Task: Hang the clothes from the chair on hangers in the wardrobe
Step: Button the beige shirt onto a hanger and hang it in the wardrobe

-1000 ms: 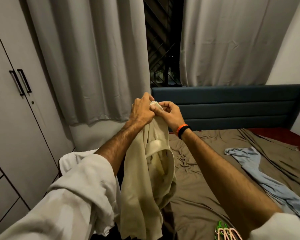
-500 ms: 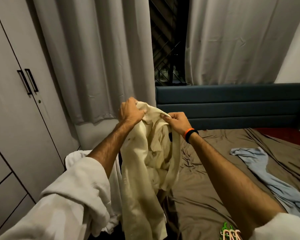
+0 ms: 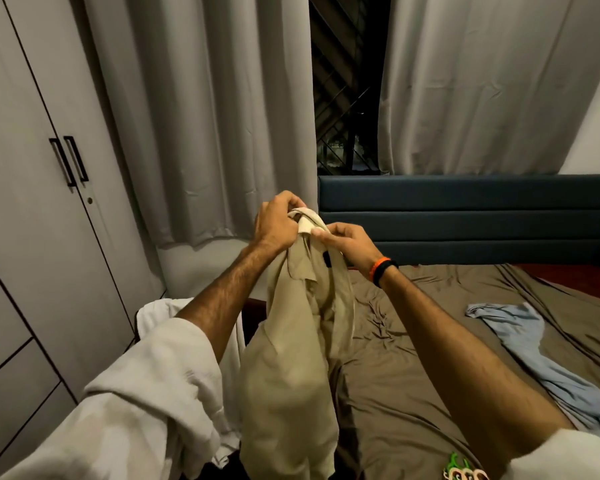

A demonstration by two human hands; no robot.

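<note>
both hands up at chest height, close together. left hand and right hand each pinch the top of the beige shirt; it hangs down between the arms, over the bed edge. wardrobe doors closed, on the left. hangers on the bed, bottom right.

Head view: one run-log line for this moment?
step: prepping beige shirt | left hand: gripping collar | right hand: gripping collar | wardrobe: closed

hangers cut off at bottom edge (count unclear), beige shirt hem cropped
</note>
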